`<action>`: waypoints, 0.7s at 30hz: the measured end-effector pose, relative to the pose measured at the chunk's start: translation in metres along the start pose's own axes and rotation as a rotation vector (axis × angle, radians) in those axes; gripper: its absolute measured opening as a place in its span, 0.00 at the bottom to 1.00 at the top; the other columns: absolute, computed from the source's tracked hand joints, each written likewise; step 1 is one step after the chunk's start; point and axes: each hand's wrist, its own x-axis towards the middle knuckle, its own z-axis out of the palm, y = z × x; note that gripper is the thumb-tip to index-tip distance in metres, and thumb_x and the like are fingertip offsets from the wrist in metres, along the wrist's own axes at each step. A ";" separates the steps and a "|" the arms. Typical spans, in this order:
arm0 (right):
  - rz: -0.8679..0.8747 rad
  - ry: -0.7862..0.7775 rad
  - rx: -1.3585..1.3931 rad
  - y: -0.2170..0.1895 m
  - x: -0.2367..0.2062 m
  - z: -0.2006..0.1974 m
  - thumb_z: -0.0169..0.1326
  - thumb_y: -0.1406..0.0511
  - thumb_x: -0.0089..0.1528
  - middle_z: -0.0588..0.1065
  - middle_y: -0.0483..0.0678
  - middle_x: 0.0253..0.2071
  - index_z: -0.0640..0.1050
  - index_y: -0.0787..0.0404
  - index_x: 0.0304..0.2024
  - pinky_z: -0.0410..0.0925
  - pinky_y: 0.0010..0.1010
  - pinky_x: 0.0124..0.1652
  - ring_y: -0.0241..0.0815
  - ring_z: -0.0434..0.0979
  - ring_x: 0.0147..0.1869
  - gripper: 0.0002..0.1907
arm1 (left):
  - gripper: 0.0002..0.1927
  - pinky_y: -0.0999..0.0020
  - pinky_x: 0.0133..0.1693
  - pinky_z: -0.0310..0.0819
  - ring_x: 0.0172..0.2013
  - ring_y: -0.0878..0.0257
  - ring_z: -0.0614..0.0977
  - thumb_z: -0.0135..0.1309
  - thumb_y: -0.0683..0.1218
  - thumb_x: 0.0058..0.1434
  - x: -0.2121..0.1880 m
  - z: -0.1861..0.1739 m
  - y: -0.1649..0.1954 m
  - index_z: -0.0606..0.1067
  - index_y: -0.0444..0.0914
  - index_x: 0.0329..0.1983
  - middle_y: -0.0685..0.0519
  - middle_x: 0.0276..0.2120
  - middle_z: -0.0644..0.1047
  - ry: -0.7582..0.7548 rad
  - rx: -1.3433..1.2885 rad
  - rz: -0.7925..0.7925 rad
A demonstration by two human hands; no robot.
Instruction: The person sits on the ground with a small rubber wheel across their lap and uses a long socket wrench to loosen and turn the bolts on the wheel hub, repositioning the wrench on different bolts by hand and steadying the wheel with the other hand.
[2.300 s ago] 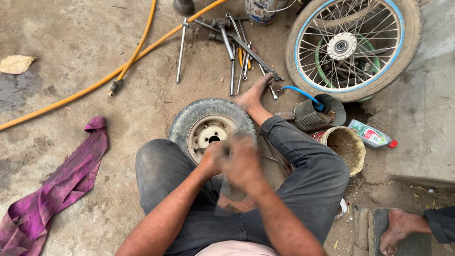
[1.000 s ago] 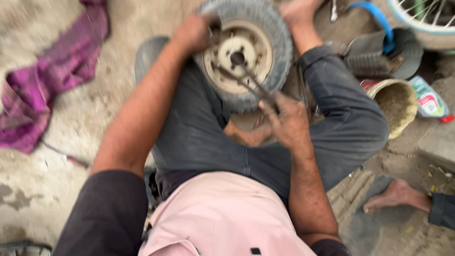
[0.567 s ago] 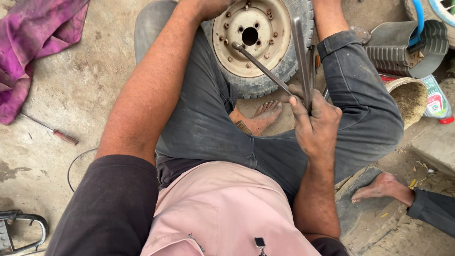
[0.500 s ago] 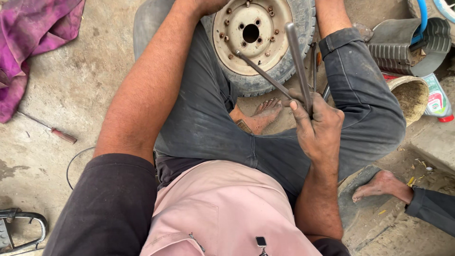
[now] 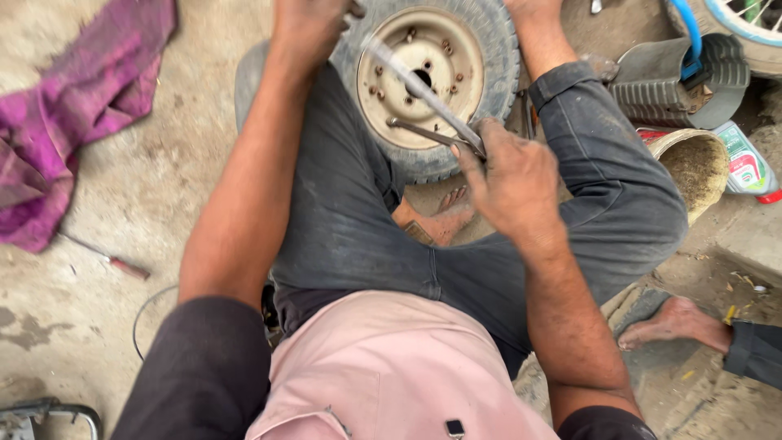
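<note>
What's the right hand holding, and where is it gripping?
The right hand grips two long metal tyre levers at their near ends; their far ends reach over the small wheel. The left hand rests on the tyre's edge.

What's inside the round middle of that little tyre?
Inside the small tyre sits a beige metal rim with a dark centre hole and bolt holes. Two metal bars, held by the right hand, cross it. The rim's top edge lies behind the left hand.

Pink shirt, dark sleeves, grey trousers
</note>
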 end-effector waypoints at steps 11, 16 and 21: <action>0.142 0.059 0.150 -0.033 -0.022 0.013 0.58 0.61 0.64 0.78 0.60 0.34 0.70 0.65 0.45 0.70 0.55 0.33 0.64 0.80 0.33 0.16 | 0.11 0.57 0.49 0.70 0.45 0.52 0.78 0.63 0.50 0.66 -0.084 0.012 0.162 0.76 0.39 0.37 0.48 0.39 0.78 -0.083 0.681 0.891; 0.233 0.134 0.140 -0.042 -0.058 0.007 0.62 0.61 0.58 0.78 0.62 0.37 0.70 0.70 0.50 0.72 0.51 0.30 0.63 0.81 0.34 0.25 | 0.12 0.53 0.39 0.68 0.36 0.52 0.77 0.60 0.52 0.65 -0.058 0.030 0.164 0.77 0.41 0.31 0.53 0.30 0.77 -0.232 0.823 0.777; 0.191 0.249 -0.074 -0.013 -0.044 0.001 0.68 0.57 0.57 0.71 0.50 0.18 0.73 0.59 0.24 0.65 0.46 0.24 0.51 0.73 0.20 0.19 | 0.18 0.53 0.30 0.66 0.21 0.54 0.74 0.56 0.57 0.70 -0.064 0.011 0.174 0.78 0.41 0.31 0.50 0.19 0.74 -0.259 1.036 0.569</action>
